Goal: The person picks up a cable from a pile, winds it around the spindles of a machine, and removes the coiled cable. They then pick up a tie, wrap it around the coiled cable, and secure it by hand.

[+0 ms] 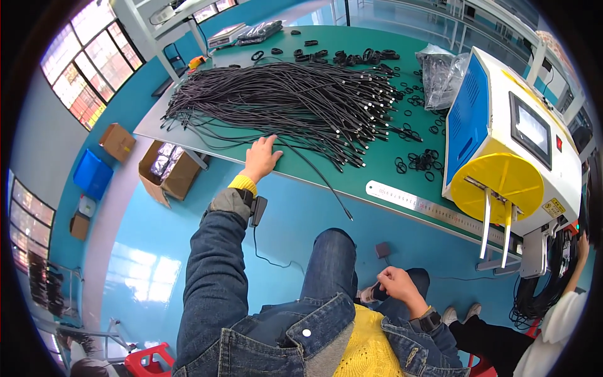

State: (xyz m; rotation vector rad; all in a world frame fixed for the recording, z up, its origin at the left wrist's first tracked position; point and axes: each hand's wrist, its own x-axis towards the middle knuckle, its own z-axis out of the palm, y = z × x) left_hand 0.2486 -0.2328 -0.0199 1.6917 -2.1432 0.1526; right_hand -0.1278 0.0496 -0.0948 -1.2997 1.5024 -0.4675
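Cables [282,94], black, one large bundle: on green surface [383,166], just beyond left grip [261,159], which touches the nearest ones, whether clasping cannot tell; right grip [401,289]: loosely clenched, well apart from cables

This is a workshop, by its look a factory floor for cable assembly. Dozens of matching black cables [270,94] lie massed on a green tabletop [364,39], along with small black rings [424,160] and a long steel ruler [433,210]. A white-and-blue bench machine [496,138] with a screen and yellow disc stands at its right end. An open carton [185,179], a glossy blue floor [295,201] and a co-worker's white sleeve [559,320] beside more black cabling fit an industrial room.
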